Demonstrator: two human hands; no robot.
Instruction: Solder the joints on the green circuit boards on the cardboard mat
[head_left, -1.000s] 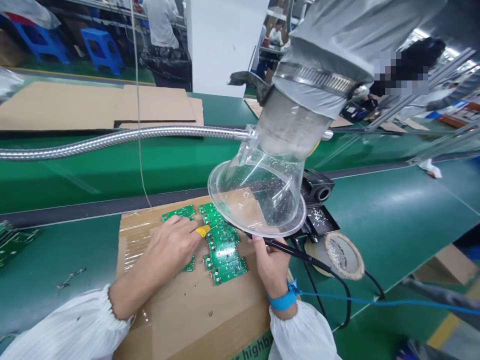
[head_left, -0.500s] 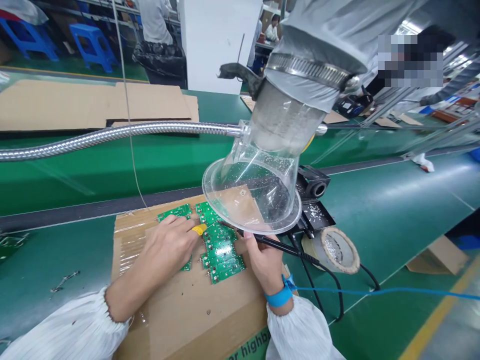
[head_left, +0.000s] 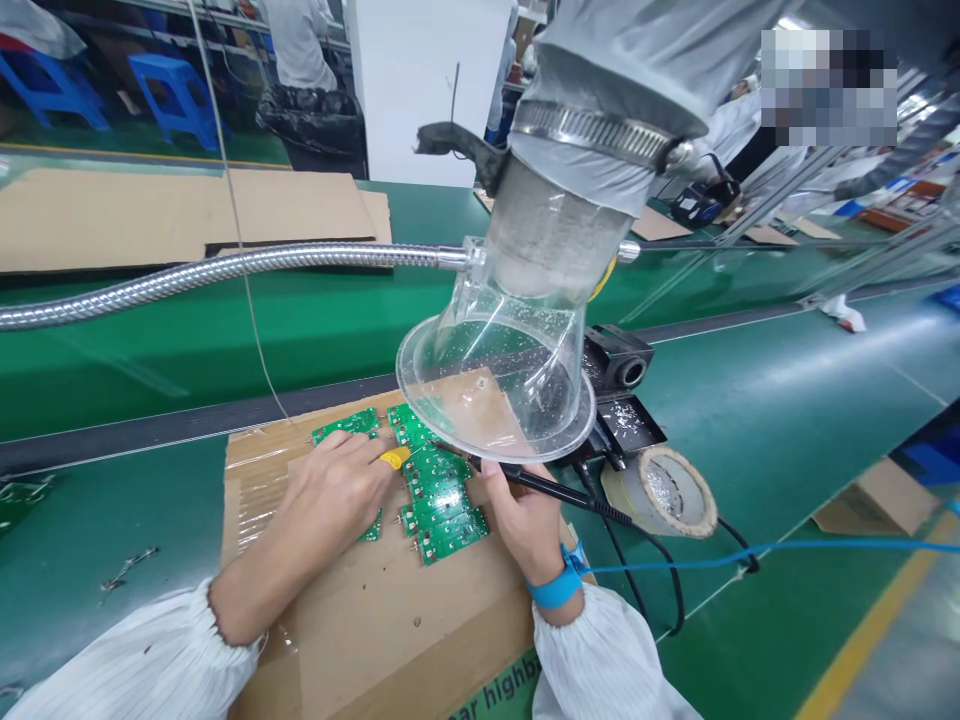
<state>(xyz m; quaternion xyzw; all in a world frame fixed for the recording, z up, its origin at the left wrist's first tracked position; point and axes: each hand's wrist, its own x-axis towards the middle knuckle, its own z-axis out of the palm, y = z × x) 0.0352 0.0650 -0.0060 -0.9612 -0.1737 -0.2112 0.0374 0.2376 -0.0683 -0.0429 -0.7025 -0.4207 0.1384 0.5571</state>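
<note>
My left hand (head_left: 337, 485) is closed, its fingers pinching a yellow holder (head_left: 395, 458) from which a thin solder wire points at the boards. In my right hand (head_left: 529, 525), also closed, is a black soldering iron (head_left: 559, 488). Its tip meets the wire's end area over the green circuit boards (head_left: 448, 515); whether they touch is too small to tell. These boards lie joined in a row on a cardboard sheet (head_left: 390, 630). More green boards (head_left: 349, 426) sit partly hidden behind my left hand. A blue strap (head_left: 556, 588) circles my right wrist.
A clear fume hood (head_left: 495, 390) hangs low above the iron. A metal flexible arm (head_left: 225, 270) crosses behind. At right stand a black iron stand (head_left: 622, 400) and a tape roll (head_left: 667, 492) holding solder bits. Cables trail rightward. A thin strand (head_left: 244, 270) hangs from above.
The view has shifted slightly, so the hood and background sit a little further left. Both hands keep nearly the same place and grip over the boards.
</note>
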